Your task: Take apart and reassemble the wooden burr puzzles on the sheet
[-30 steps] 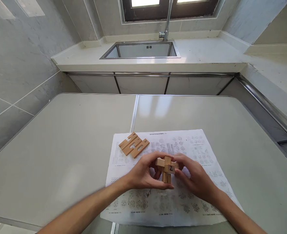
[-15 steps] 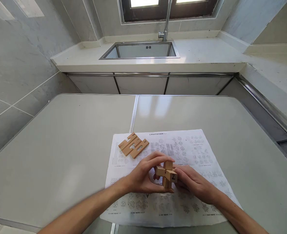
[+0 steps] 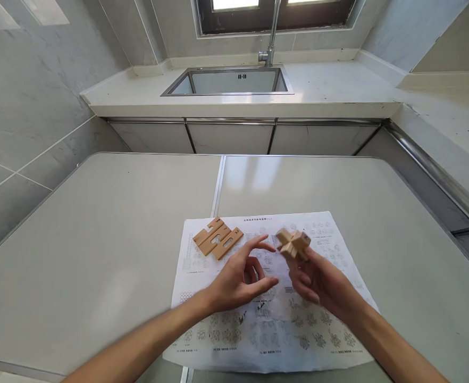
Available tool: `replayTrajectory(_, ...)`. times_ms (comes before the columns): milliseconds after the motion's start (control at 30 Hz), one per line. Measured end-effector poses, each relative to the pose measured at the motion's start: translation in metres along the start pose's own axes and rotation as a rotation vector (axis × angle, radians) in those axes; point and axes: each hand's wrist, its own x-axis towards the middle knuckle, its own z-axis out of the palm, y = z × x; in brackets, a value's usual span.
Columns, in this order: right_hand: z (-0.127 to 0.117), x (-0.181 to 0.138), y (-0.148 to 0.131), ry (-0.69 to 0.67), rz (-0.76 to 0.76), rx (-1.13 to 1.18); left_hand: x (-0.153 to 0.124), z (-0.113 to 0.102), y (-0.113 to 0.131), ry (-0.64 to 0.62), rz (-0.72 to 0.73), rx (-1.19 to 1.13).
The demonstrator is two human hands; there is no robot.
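Note:
My right hand holds up an interlocking wooden burr puzzle, its crossed bars meeting in a star shape, above the printed sheet. Just left of it, my left hand is empty, with thumb and forefinger spread apart and the other fingers curled. Farther left, flat wooden puzzle pieces with cut-out slots and handwritten numbers lie side by side on the paper. Under both hands spreads a large white instruction sheet covered in small puzzle diagrams, with pen check marks near its middle.
The sheet lies on a pale folding table with a metal seam down its middle. Beyond the table stands a white counter with a steel sink and a tap. Tiled walls rise on the left.
My left hand has let go of the burr puzzle. My right hand has raised it up and to the right and turned it. The flat pieces have stayed put.

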Motion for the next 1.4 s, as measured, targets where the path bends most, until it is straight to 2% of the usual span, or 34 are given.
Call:
replayTrajectory(200,-0.014,0.007,-0.02,0.159,-0.156,0.362,0.002,0.001,0.003,-0.018,0.023,0.078)
replayTrajectory(400,-0.025,0.007,-0.031,0.146,-0.234,0.53,0.003,-0.002,0.005,-0.034,0.046,0.178)
replayTrajectory(567,-0.03,0.006,-0.033,0.118,-0.24,0.626,0.002,-0.001,0.002,-0.049,0.082,0.239)
replayTrajectory(767,-0.027,0.008,-0.03,0.113,-0.252,0.494,0.002,-0.001,0.0,-0.042,0.098,0.259)
replayTrajectory(900,-0.023,0.009,-0.024,0.11,-0.182,0.42,0.003,-0.001,0.0,-0.051,0.106,0.274)
replayTrajectory(1000,-0.021,0.009,-0.021,0.105,-0.127,0.293,0.003,-0.002,0.002,-0.072,0.102,0.295)
replayTrajectory(1167,-0.019,0.008,-0.018,0.125,-0.126,0.086,0.004,-0.001,0.005,-0.094,0.117,0.321)
replayTrajectory(1400,-0.016,0.009,-0.019,0.13,-0.108,0.019,0.001,0.0,0.004,-0.125,0.13,0.345)
